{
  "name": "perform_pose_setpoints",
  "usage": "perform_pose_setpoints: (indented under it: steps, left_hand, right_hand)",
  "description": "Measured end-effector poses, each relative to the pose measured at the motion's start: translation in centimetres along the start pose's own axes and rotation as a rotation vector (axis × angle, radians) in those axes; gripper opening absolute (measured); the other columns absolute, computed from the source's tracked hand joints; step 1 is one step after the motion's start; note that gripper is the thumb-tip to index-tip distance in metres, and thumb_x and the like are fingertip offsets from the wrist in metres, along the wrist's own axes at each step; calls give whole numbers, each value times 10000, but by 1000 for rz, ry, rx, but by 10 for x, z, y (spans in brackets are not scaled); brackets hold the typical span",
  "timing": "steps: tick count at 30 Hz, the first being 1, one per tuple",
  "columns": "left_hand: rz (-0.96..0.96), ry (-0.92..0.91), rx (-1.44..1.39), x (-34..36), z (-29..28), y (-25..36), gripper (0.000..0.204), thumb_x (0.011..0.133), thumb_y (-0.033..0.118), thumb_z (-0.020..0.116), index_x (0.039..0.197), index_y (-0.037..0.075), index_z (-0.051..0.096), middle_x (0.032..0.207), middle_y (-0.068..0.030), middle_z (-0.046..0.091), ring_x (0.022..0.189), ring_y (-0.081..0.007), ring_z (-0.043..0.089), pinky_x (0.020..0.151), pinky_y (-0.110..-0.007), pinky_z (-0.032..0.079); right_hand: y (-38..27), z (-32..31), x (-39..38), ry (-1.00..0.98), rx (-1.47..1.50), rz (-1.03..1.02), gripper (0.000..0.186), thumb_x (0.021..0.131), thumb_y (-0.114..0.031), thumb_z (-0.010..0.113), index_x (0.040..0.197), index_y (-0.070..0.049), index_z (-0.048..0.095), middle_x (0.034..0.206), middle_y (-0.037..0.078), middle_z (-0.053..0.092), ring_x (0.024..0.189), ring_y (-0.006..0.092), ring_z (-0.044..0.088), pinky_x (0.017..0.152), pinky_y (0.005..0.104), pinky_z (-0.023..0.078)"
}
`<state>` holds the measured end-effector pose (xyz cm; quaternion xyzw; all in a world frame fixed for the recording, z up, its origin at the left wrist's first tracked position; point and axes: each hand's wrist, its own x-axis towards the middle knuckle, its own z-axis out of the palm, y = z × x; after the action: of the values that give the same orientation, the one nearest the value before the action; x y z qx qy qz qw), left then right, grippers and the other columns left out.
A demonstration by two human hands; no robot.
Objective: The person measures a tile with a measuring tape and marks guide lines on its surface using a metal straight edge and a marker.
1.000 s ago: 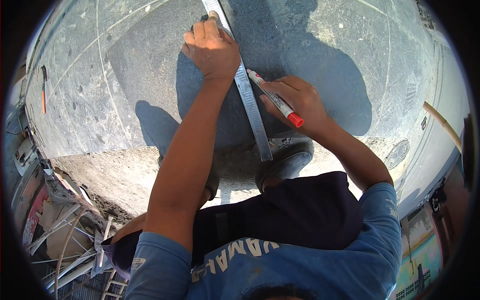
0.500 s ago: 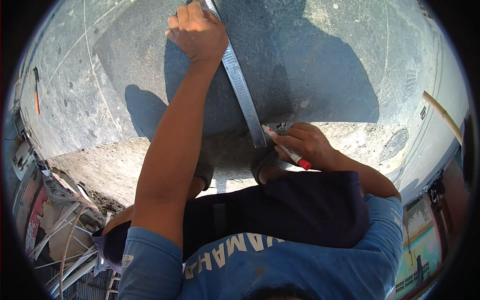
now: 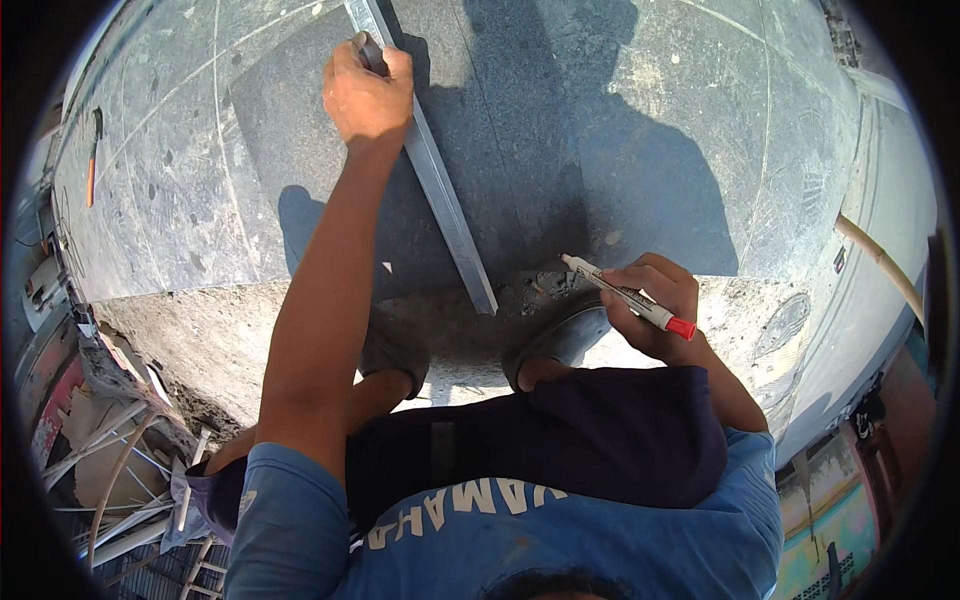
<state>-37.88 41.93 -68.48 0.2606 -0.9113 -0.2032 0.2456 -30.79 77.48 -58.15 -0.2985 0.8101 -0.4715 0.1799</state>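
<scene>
My left hand (image 3: pixel 368 95) is closed at the upper part of a long silvery metal channel (image 3: pixel 447 205). A small dark patch shows between its thumb and fingers, and I cannot make out what it is. The channel slants across a dark grey sheet (image 3: pixel 290 130), its lower end past the sheet's near edge. In my right hand (image 3: pixel 655 300) is a white marker with a red end (image 3: pixel 635 300), its uncapped-looking tip pointing up and left above the sheet's near edge. A thin line (image 3: pixel 490 120) runs along the sheet, right of the channel.
Sunlit rough ground (image 3: pixel 200 335) borders the sheet on the near side, where my shoes (image 3: pixel 565 335) stand. An orange-handled tool (image 3: pixel 92 165) lies far left. A bamboo pole (image 3: pixel 880 262) sticks in at right, and several poles and scraps (image 3: pixel 120 480) crowd the lower left.
The channel has shifted left and turned to show a smoother face, uncovering the thin line. My right hand with the marker has moved right, away from the channel's end.
</scene>
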Motion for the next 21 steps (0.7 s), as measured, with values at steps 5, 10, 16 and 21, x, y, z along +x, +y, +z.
perform_pose_setpoints:
  steps: [5,10,16,21]
  left_hand:
    - [-65,-17,37,40,-48,-48,446,832,334,701,1130,3,689,863,-162,705,820,-320,692,786,-424,538]
    - [-22,-82,137,74,-81,-106,448,874,330,674,1201,25,653,857,-155,708,790,-299,697,770,-412,543]
    - [82,-263,163,106,-135,-152,356,901,170,643,1226,35,587,879,-170,640,858,-335,651,790,-444,518]
    - [326,-348,225,106,-180,-168,408,900,95,603,1298,88,512,1128,-223,573,1005,-433,613,859,-507,508]
  right_hand:
    - [-3,-4,12,171,-33,-20,202,832,-86,743,1021,-29,695,798,128,689,659,228,676,568,298,510]
    - [4,-6,20,262,-2,76,458,986,-345,629,1281,5,607,1038,182,717,857,257,720,779,360,567]
    - [26,3,28,254,-248,-81,403,978,-254,641,1311,-34,583,1137,172,703,1001,325,688,869,404,542]
    - [26,7,33,203,-427,-131,326,1004,-192,602,1298,-52,576,1250,185,670,1128,325,659,936,403,526]
